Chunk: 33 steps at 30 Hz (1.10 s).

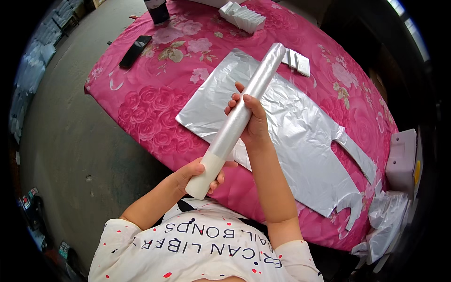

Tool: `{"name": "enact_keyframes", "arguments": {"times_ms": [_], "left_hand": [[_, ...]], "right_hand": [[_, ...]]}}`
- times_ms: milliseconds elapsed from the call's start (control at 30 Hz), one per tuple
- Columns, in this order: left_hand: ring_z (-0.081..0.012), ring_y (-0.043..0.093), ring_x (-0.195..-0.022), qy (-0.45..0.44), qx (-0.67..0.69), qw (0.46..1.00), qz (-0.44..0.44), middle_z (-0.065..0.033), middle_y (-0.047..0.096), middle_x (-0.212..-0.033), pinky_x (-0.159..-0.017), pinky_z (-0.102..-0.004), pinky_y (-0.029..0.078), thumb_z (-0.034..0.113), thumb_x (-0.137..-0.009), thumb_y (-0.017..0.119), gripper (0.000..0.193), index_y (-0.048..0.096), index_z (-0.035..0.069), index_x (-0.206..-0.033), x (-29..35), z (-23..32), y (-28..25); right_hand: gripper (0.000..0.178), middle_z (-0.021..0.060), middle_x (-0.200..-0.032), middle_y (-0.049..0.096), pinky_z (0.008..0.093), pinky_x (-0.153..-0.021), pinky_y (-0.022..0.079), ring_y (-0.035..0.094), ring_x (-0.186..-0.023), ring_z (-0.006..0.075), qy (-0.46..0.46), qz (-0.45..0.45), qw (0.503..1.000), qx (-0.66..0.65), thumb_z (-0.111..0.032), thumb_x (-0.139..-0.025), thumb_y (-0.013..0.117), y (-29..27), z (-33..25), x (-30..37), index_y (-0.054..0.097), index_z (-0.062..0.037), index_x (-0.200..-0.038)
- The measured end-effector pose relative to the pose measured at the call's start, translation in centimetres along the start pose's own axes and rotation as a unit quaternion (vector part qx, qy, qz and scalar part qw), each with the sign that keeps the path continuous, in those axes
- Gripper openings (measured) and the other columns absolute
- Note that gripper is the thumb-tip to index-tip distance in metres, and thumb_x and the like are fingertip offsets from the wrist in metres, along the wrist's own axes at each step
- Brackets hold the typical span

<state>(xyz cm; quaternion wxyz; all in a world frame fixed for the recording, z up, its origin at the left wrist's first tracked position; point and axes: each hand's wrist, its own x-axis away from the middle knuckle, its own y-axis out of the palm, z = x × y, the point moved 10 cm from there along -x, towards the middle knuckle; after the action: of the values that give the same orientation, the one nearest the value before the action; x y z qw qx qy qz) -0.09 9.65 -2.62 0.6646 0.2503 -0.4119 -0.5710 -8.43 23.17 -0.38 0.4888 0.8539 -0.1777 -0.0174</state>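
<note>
A long roll of shiny, translucent plastic film [225, 137] slants over the table between my hands, its far end up to the right. My left hand [203, 177] is closed round the whitish lower end. Higher up, about the middle, my right hand [252, 115] wraps the roll with thumb and fingers. Under it lies a flat stack of silvery plastic carrier bags [296, 124], their cut-out handles toward the lower right. The roll and my right arm cover part of the stack.
A pink floral tablecloth [150, 115] covers the table. On it are a phone [135, 51], a dark cup [157, 11], a row of white packets [242, 18] and a few more packets [299, 64]. A white box [402, 155] and crumpled plastic bags [387, 221] stand at the right edge.
</note>
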Motion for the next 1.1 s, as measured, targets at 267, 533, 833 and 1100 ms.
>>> {"name": "enact_keyframes", "arguments": {"times_ms": [267, 533, 833, 1100], "left_hand": [[-0.0122, 0.059, -0.075, 0.003, -0.209, 0.973, 0.101, -0.0074, 0.06, -0.094, -0.07, -0.0287, 0.05, 0.033, -0.071, 0.075, 0.056, 0.052, 0.002, -0.112, -4.3, -0.3, 1.6], [-0.0112, 0.056, -0.072, -0.036, -0.129, 0.983, 0.122, -0.005, 0.056, -0.084, -0.063, -0.0258, 0.048, 0.051, -0.086, 0.05, 0.055, 0.049, 0.004, -0.114, -5.1, -1.9, 1.5], [-0.0125, 0.056, -0.068, -0.21, -0.272, 0.93, 0.129, -0.0058, 0.056, -0.078, -0.06, -0.0274, 0.05, 0.031, -0.09, 0.05, 0.032, 0.048, 0.004, -0.108, -1.5, -6.4, -2.3], [-0.0129, 0.056, -0.071, -0.279, -0.187, 0.936, 0.101, -0.0075, 0.056, -0.081, -0.061, -0.0273, 0.05, 0.02, -0.086, 0.055, 0.032, 0.048, 0.001, -0.11, 3.4, -10.0, -4.3]], "right_hand": [[0.057, 0.011, -0.084, 0.053, 0.0301, -0.066, 0.05, 0.058, -0.074, 0.0172, -0.1, 0.104, 0.965, 0.218, -0.016, -0.073, 0.068, -0.1, -8.3, 5.0, 0.037, 0.0044, -0.116], [0.054, 0.0102, -0.085, 0.052, 0.0302, -0.068, 0.05, 0.057, -0.074, 0.0159, -0.107, 0.184, 0.961, 0.176, -0.014, -0.075, 0.067, -4.2, -6.0, 8.0, 0.036, 0.0027, -0.117], [0.046, 0.011, -0.09, 0.055, 0.03, -0.068, 0.05, 0.058, -0.078, 0.0187, -0.121, 0.32, 0.937, 0.066, -0.013, -0.076, 0.068, -15.1, -8.6, 9.8, 0.042, 0.0011, -0.111], [0.02, 0.0017, -0.085, 0.062, 0.0191, -0.059, 0.041, 0.051, -0.066, 0.0059, -0.087, 0.322, 0.86, 0.385, -0.024, -0.087, 0.056, -19.8, -16.9, 12.2, 0.06, -0.0056, -0.093]]}}
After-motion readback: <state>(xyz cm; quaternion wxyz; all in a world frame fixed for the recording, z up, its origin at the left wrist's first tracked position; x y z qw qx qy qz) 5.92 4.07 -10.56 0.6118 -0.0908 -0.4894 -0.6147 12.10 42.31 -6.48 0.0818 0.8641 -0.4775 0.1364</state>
